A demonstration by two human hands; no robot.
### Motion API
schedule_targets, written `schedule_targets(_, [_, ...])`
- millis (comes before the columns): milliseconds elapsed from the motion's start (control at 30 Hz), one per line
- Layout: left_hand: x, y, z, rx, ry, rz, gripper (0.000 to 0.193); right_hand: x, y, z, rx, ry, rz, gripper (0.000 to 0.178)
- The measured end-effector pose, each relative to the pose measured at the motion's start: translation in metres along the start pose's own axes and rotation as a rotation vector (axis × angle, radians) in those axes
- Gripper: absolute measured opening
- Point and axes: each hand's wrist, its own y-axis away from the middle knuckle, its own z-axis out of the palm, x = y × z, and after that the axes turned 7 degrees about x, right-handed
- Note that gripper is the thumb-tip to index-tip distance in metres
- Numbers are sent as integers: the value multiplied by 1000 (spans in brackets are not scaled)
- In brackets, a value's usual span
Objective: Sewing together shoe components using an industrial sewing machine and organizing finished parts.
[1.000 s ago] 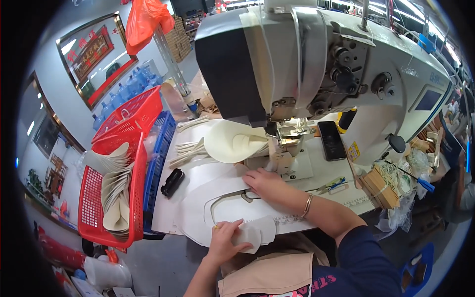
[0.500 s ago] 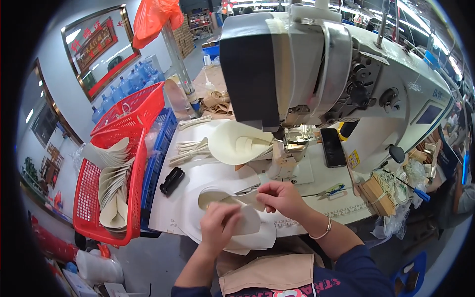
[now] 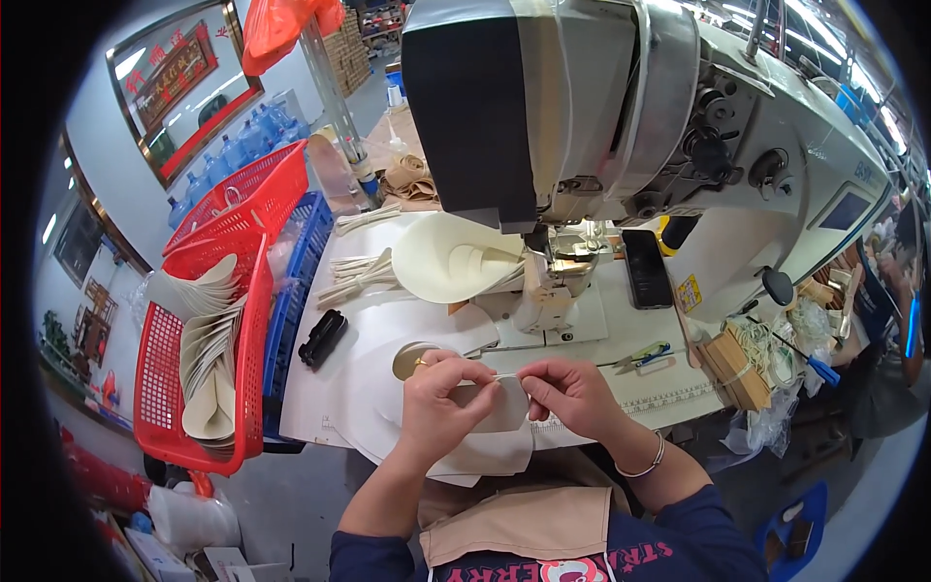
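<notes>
Close together at the table's front edge, my left hand (image 3: 446, 400) and my right hand (image 3: 574, 398) pinch a thin white strip (image 3: 506, 376) between thumbs and fingers. A short length of it shows between the fingertips. Beneath and beside my left hand lies a curled cream sheet piece (image 3: 415, 359), partly hidden by the hand. Flat white pieces (image 3: 378, 415) spread under both hands. Beyond them stands a sewing machine (image 3: 582, 107), its needle area (image 3: 572, 257) past my fingertips. A rolled cream piece (image 3: 451, 257) rests left of the needle.
Tied cream strip bundles (image 3: 361, 274) and a black holder (image 3: 323, 339) lie left on the table. A phone (image 3: 647, 270), thread snips (image 3: 642, 357) and wooden pieces (image 3: 734, 371) are at right. Red baskets (image 3: 199, 388) with stacked pieces stand beside a blue crate (image 3: 291, 310).
My left hand has risen and moved right to meet my right hand, which shifted slightly right. Both now pinch the thin strip. The whole view has shifted a little.
</notes>
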Motion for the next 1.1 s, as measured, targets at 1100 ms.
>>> schedule_targets(1100, [-13, -146, 39, -360, 233, -806, 25, -36, -56, -24, 168, -120, 7, 19])
